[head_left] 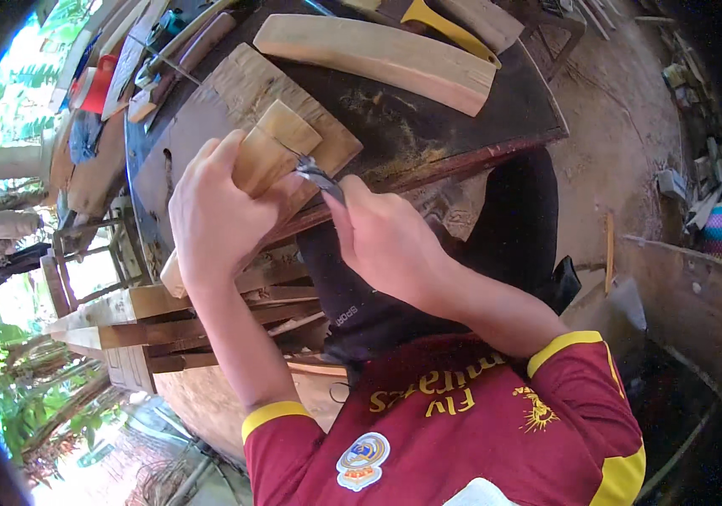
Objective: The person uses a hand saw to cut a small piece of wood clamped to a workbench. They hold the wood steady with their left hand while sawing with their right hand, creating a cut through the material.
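My left hand [219, 211] is wrapped round a pale wooden block [281, 142], steadying it against a thick, rough board [247, 80] on the workbench. In my right hand [386, 240] is a small dark metal carving tool [320, 179]. Its tip meets the block's near right side, close to a dark line across the wood. The fingers of my right hand are closed round the tool's near end, so its handle is mostly hidden. Its exact kind I cannot make out.
A long curved piece of wood [378, 59] lies across the dark workbench [504, 139], near a yellow handle [454, 34]. Sawdust [412, 160] is scattered near the bench edge. A red and white container [94, 88] stands at far left; stacked timber [125, 325] lies below left.
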Demonstrator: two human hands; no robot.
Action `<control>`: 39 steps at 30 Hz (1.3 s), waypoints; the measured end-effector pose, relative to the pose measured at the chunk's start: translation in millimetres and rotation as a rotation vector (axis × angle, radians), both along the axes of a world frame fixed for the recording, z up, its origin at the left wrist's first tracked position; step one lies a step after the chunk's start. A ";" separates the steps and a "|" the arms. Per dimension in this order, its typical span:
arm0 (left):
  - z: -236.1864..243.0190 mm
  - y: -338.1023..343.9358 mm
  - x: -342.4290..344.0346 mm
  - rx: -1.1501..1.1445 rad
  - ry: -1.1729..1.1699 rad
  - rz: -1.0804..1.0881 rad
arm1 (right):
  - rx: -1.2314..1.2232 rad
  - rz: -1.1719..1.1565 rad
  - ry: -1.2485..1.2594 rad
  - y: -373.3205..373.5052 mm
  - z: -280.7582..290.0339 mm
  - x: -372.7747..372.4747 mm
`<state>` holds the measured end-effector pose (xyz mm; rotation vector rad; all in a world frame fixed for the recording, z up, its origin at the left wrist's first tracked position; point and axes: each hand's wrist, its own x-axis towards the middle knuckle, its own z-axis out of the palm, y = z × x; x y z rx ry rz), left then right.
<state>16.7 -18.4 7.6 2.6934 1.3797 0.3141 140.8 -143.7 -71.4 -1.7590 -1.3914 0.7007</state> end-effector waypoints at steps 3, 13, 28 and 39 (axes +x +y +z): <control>0.7 -1.5 3.3 0.007 -0.019 0.004 | -0.027 -0.006 -0.158 -39.1 -30.8 -6.0; -3.3 1.2 -0.5 0.052 -0.015 -0.022 | -0.002 0.234 -0.133 -132.2 -114.1 -6.1; -5.5 1.7 -0.8 0.050 -0.022 0.001 | 0.027 0.001 0.070 -140.7 -128.1 14.0; -2.7 -0.6 -0.1 0.035 -0.032 0.011 | 0.081 -0.038 0.080 -134.5 -115.2 15.8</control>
